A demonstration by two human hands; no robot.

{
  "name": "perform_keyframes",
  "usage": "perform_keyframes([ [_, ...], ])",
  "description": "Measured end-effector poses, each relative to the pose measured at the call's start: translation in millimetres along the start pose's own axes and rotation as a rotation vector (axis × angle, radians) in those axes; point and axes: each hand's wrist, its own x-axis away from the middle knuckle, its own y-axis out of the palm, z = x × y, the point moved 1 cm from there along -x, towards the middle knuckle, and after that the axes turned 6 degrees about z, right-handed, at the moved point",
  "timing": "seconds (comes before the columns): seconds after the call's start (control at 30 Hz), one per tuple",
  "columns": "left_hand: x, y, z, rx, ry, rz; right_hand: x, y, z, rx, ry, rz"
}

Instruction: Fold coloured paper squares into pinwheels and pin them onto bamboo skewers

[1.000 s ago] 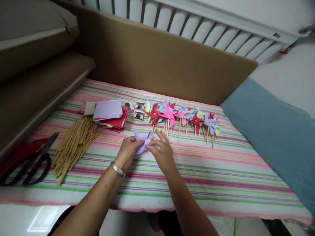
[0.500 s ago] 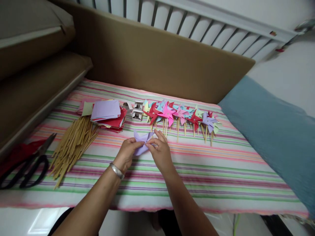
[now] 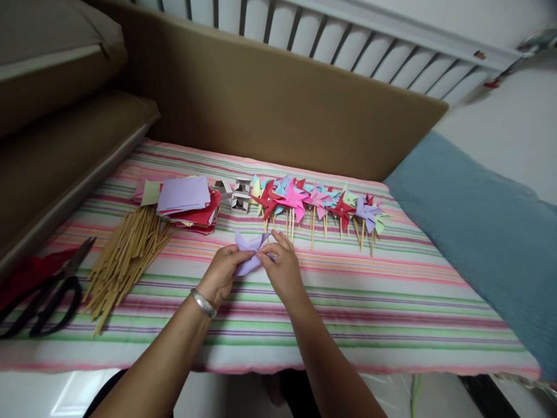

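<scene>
A folded purple paper pinwheel [image 3: 247, 268] is held above the striped cloth between both of my hands. My left hand [image 3: 224, 268] grips its left side, thumb pressed toward the centre. My right hand [image 3: 281, 261] pinches at the middle from the other side; whether a small pin is between the fingertips cannot be made out. Beyond the hands stand small open boxes [image 3: 240, 203], one with dark bits inside. Finished paper pinwheels [image 3: 293, 200] on sticks lie in a row to their right. A stack of coloured paper squares [image 3: 185, 194] lies to their left.
A pile of thin wooden sticks [image 3: 126, 261] lies at the left, beside black-handled scissors [image 3: 56, 296] and something red. Brown cushions [image 3: 78, 136] rise at the left edge. A brown board [image 3: 270, 104] stands along the back, and blue-grey fabric [image 3: 470, 232] is at the right.
Both hands keep nearly the same hold on the purple paper pinwheel. The whole view has shifted slightly, with things appearing a little further left.
</scene>
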Motion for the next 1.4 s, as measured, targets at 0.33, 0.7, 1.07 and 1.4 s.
perform_keyframes([
  [0.33,-5.0,-4.9,-4.0,-0.052,0.019,0.054,-1.0,1.4,-0.8,-0.018,0.049,0.003],
  [0.7,-3.7,-3.3,-1.2,-0.052,0.081,0.085,-2.0,-3.1,0.5,-0.513,0.508,-0.218],
  [1.07,2.1,-2.7,-4.0,-0.045,0.110,0.032,-3.4,3.1,0.4,-0.467,0.528,-0.250],
  [1.4,11.7,-8.2,15.2,-0.047,0.157,0.030,0.8,4.3,-16.8,-0.487,0.540,-0.291],
])
